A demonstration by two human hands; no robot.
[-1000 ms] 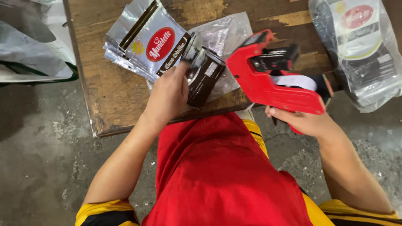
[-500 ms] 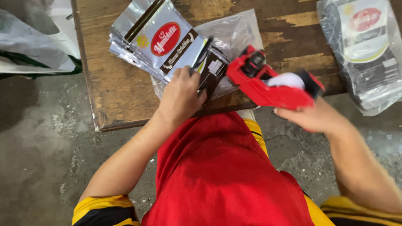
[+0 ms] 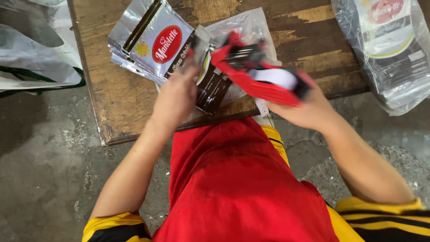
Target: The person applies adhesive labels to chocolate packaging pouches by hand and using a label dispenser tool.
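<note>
The left hand [image 3: 177, 96] lies palm-down on a dark brown sachet [image 3: 214, 89], its fingers curled over the packet's far end and pressing it against the wooden surface [image 3: 286, 42]. The sachet sits close to the near edge of the surface, tilted, with its near corner almost at the rim. The right hand [image 3: 309, 112] grips a red handheld price-label gun [image 3: 257, 74], fingers closed around the handle from below; the gun is blurred, its nose pointing left and resting at or just above the sachet, though contact cannot be told.

Just left of the left hand and further away, a stack of silver foil packets [image 3: 150, 42] with a red oval mark lies fanned at an angle, its left corners near the left edge of the surface. Under the sachet and the gun lies a clear plastic bag [image 3: 244, 27], crumpled, reaching toward the far side. To the far right, a larger clear bag of packets [image 3: 389, 49] overhangs the near edge of the surface and hangs partly over the concrete floor [image 3: 49, 157].

Bare wood shows between the gun and the right-hand bag, and a narrow strip along the left edge. The person's red shorts [image 3: 233, 188] come right up to the near rim, so both forearms cross it from below. A white and grey sack [image 3: 31, 49] lies on the floor left of the surface.
</note>
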